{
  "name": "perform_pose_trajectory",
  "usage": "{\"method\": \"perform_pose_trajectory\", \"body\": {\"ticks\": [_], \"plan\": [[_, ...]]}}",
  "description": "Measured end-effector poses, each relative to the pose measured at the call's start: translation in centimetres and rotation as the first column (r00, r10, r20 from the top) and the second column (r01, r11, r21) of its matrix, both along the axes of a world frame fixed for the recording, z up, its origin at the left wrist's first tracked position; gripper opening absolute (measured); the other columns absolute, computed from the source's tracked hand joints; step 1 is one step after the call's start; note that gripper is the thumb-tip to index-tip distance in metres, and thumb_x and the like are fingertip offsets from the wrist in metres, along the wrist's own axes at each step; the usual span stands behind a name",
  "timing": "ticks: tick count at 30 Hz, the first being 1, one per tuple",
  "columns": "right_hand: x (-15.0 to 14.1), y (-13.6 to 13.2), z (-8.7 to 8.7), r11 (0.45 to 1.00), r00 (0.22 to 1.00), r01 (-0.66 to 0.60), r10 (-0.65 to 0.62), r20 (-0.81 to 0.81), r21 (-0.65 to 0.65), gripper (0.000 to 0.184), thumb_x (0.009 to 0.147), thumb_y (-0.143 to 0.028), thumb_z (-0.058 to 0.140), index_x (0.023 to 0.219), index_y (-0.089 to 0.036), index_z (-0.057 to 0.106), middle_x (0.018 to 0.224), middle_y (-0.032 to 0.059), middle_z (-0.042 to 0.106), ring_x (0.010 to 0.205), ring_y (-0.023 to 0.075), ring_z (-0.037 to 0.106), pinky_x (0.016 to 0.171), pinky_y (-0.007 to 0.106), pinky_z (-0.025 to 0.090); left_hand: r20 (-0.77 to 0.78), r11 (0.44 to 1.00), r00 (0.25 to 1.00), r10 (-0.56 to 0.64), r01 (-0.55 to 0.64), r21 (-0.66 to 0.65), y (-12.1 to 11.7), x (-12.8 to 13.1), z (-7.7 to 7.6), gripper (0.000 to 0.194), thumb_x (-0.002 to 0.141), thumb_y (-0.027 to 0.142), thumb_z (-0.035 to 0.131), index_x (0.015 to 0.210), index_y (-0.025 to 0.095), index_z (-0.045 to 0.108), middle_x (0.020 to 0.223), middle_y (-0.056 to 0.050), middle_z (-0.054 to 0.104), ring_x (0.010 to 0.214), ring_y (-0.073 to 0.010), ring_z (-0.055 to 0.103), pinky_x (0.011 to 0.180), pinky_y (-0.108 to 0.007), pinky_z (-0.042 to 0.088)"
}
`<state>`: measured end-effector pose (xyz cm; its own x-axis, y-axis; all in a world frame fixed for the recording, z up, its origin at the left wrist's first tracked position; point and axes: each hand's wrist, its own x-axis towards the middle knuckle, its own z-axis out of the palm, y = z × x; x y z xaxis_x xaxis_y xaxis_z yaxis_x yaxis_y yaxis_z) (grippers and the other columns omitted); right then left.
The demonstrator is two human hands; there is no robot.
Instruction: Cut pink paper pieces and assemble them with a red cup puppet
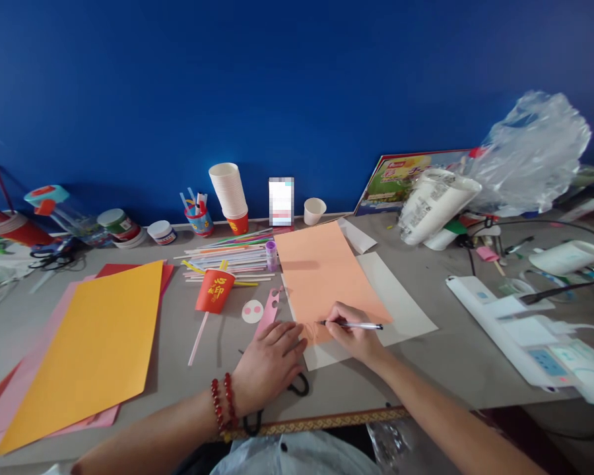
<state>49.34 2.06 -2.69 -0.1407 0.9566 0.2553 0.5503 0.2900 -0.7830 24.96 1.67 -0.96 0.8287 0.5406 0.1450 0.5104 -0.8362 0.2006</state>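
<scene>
My right hand (pixel 349 328) grips a pen (pixel 359 324), its tip on the orange paper (pixel 321 270). Small curved lines are drawn near that sheet's lower left corner. My left hand (pixel 272 363) lies flat, fingers stretched, at the sheet's lower left edge. Beneath its fingers runs a pink paper strip (pixel 267 316) with cut-out holes. White paper (pixel 396 297) lies under the orange sheet. Left of the strip is a white paper circle (pixel 252 311) with two pink spots. Farther left lies a red paper cup (pixel 215 290) with a straw coming out of it.
Drinking straws (pixel 228 258) and a purple glue stick (pixel 271 256) lie behind the cup. Yellow paper (pixel 89 356) covers pink and red sheets at left. Stacked paper cups (pixel 228 191) and a phone (pixel 281 203) stand by the blue wall. A power strip (pixel 499 330) with cables lies at right.
</scene>
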Motion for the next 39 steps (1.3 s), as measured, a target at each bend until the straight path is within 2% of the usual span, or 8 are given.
{"method": "perform_pose_trajectory", "body": {"ticks": [39], "plan": [[0.1,-0.25,0.39,1.0,1.0,-0.011,0.011,-0.015,0.004,0.018,0.079,-0.016,0.047,0.062,-0.021,0.041,0.055,-0.0042,0.042,0.05,0.0112,0.038,0.048,0.023,0.03,-0.004,1.0,1.0,0.003,-0.002,0.006,-0.01,-0.06,-0.12,0.039,0.095,0.033,0.052,0.131,0.018,0.054,0.143,-0.008,0.052,0.133,-0.0262,0.044,0.112,-0.044,0.038]]}}
